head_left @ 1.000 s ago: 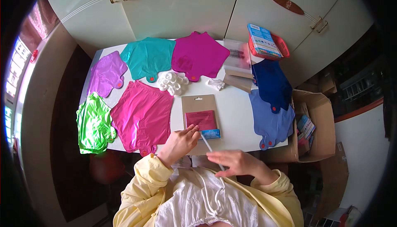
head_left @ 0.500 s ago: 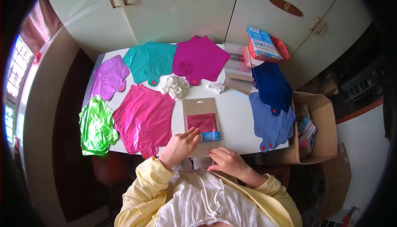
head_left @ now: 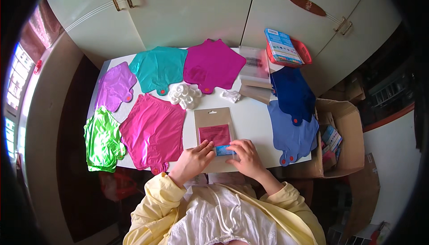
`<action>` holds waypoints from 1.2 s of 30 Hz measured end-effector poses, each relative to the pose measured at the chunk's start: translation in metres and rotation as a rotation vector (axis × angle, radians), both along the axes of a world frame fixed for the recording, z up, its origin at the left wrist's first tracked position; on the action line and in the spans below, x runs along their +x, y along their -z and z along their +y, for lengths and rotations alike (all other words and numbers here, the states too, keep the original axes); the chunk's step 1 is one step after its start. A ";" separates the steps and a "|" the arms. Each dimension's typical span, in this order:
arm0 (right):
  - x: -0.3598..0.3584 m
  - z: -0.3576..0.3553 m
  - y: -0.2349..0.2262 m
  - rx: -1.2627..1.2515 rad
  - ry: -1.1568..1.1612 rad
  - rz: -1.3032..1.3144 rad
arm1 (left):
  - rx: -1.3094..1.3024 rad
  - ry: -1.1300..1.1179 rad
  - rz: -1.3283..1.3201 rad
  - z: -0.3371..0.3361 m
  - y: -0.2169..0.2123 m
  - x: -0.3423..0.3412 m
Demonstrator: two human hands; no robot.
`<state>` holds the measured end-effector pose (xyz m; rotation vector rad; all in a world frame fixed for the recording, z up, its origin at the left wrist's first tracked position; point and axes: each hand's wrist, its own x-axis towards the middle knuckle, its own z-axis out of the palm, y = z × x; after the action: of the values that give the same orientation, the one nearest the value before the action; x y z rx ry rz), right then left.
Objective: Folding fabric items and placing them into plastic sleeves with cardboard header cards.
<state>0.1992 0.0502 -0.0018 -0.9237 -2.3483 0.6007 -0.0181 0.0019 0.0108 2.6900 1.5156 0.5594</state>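
A brown cardboard packet (head_left: 213,121) with a dark pink panel and a small blue label lies on the white table (head_left: 250,111) right in front of me. My left hand (head_left: 193,161) rests on the packet's lower left corner, fingers spread flat. My right hand (head_left: 244,154) presses its fingertips on the blue label at the lower right. Neither hand lifts anything.
Flat foil balloons lie around: green (head_left: 103,140), pink (head_left: 154,131), lilac (head_left: 114,86), teal (head_left: 158,67), magenta (head_left: 212,64), dark blue (head_left: 292,91), light blue (head_left: 292,133). A white ribbon bundle (head_left: 184,96) is in the middle. A red basket (head_left: 286,50) and an open cardboard box (head_left: 342,133) stand at the right.
My right hand, earlier off the table's near edge with a thin white strip, has come forward onto the packet's blue label. My left hand slid a little up onto the packet.
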 end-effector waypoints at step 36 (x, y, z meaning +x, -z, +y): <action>0.019 0.017 0.015 0.042 -0.228 -0.021 | -0.061 -0.118 -0.148 -0.022 0.019 0.061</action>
<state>0.2180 0.0669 -0.0168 -0.6507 -2.4946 0.6303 0.0430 -0.0205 -0.0086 2.4658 1.6301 0.6879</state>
